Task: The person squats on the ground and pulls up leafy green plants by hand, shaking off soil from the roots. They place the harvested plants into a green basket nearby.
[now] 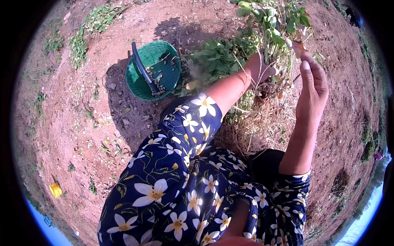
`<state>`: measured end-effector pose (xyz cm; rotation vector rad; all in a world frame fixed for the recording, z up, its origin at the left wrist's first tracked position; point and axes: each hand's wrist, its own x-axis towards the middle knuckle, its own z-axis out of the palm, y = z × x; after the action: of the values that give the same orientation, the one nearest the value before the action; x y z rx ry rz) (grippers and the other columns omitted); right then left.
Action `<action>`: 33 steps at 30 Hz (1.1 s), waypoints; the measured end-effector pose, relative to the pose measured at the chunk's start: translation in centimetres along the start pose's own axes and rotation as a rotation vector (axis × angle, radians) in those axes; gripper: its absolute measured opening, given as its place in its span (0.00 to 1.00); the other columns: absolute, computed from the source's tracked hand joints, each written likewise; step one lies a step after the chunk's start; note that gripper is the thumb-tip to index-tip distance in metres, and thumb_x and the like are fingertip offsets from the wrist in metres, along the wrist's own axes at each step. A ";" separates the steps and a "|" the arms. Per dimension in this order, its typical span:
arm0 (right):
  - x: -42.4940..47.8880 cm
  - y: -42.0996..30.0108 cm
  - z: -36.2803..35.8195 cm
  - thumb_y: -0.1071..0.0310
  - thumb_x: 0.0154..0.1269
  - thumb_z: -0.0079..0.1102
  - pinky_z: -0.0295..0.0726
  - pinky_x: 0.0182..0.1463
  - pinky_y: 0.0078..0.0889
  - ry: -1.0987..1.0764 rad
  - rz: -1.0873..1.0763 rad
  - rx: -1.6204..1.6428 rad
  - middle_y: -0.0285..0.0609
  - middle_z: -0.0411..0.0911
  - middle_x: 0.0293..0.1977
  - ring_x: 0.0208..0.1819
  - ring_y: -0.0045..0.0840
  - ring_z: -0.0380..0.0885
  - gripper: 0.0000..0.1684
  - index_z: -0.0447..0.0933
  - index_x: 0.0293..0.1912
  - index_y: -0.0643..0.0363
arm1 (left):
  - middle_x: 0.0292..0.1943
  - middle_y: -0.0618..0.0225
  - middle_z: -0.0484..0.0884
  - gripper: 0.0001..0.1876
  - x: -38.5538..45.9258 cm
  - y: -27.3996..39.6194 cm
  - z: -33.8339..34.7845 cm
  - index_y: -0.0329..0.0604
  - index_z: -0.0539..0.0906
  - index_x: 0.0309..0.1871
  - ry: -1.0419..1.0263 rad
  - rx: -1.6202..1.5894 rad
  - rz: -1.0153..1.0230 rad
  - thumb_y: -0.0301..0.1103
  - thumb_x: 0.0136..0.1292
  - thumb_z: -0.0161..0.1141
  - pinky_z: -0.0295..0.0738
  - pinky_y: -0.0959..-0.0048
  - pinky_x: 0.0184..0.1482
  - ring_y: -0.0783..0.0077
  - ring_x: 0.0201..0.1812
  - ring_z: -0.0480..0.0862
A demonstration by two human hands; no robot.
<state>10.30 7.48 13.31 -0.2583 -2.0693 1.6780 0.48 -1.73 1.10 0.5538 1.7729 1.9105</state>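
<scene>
My left hand (261,68) is closed around the stems of a bunch of leafy green plants (271,27), which hangs with its pale, dry, stringy parts towards me. To the right, my right hand (314,77) pinches a dry brown leaf (298,47) between thumb and fingertips at the bunch's edge. Below both hands lies a heap of dry stems and roots (255,126). A green woven basket (138,86) with a dark curved handle (143,67) stands left of my left forearm. Several peanut-like pods (155,83) lie inside it.
More cut green plants (215,57) lie on the soil beyond my left forearm, and another leafy pile (98,21) is at the upper left. A yellow container (55,190) sits far off at the lower left. Reddish, stony soil (77,123) surrounds me.
</scene>
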 end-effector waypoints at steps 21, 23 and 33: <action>-3.1 5.3 -5.1 0.66 0.55 0.69 0.74 0.57 0.35 0.005 0.208 0.276 0.56 0.73 0.54 0.53 0.39 0.75 0.39 0.61 0.62 0.68 | 0.46 0.60 0.82 0.25 -0.9 1.3 -1.1 0.37 0.74 0.56 -0.025 -0.588 -0.139 0.46 0.63 0.62 0.85 0.67 0.39 0.66 0.39 0.85; -2.5 8.5 -5.8 0.69 0.55 0.67 0.77 0.51 0.37 0.042 0.164 -0.208 0.55 0.74 0.48 0.45 0.43 0.78 0.30 0.66 0.55 0.63 | 0.46 0.59 0.81 0.34 -1.1 4.2 0.9 0.35 0.71 0.58 -0.021 -0.818 -0.232 0.57 0.60 0.62 0.83 0.62 0.43 0.63 0.42 0.84; -5.7 7.4 -1.7 0.71 0.54 0.59 0.80 0.43 0.37 -0.258 -0.328 -1.025 0.55 0.71 0.47 0.41 0.42 0.78 0.31 0.66 0.59 0.65 | 0.34 0.66 0.80 0.20 -3.0 3.7 3.1 0.40 0.77 0.46 0.090 -0.406 -0.345 0.32 0.51 0.72 0.77 0.72 0.34 0.71 0.32 0.82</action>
<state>15.07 8.36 5.17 -0.0004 -2.8095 0.3685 4.47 -1.17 5.14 0.0158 1.3628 1.9869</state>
